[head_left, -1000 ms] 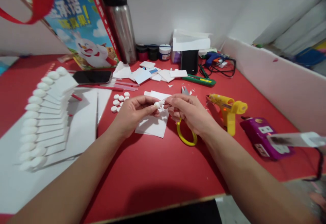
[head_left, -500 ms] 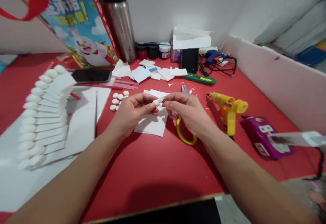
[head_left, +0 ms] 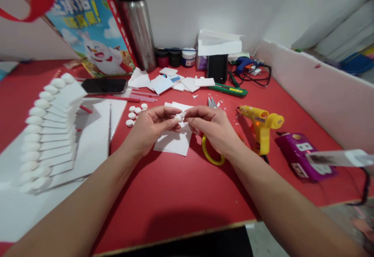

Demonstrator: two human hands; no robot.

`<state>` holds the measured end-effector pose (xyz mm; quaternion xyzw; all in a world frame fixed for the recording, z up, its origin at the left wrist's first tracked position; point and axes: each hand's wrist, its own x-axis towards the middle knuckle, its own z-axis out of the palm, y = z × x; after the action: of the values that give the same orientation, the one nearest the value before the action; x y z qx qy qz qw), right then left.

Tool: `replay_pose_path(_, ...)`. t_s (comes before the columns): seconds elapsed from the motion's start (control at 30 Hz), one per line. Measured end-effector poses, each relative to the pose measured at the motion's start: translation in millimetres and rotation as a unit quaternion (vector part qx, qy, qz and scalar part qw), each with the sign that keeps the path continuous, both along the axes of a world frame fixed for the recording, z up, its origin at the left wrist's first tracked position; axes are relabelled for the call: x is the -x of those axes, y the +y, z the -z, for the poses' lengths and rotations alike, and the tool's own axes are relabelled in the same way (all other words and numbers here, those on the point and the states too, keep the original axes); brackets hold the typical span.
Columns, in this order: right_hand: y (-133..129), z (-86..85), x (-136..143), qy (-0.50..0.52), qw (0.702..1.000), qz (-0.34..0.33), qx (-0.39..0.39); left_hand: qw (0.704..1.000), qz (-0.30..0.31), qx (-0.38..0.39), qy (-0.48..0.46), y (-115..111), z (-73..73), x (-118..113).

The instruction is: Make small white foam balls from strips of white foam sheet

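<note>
Between my two hands is a small white piece, pinched by the fingertips above white paper sheets. My left hand is closed on it from the left. From the right, the thumb and forefinger of my right hand close on the same piece; its exact shape is partly hidden by fingers. Yellow-handled scissors lie partly under my right hand, blades pointing away. Several round white pieces sit just left of my left hand.
At the left, a fan-like stepped white model edged with round pieces stands on a white board. A yellow glue gun and purple box lie right. Behind are a green cutter, phone, steel bottle and card scraps.
The fingertips of my right hand have shifted slightly left, closer to my left fingertips, and the white piece between them has turned a little. The view has shifted slightly.
</note>
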<state>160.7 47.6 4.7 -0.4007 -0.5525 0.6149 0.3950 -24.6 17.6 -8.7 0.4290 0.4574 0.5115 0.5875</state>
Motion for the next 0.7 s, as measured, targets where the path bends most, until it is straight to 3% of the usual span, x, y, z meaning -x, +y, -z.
replay_pose_path(0.7, -4.2, -2.9, -0.3, -0.042, 0.999, -0.013, -0.023, 1.000, -0.007, 0.019, 0.022, -1.0, -10.8, -1.6)
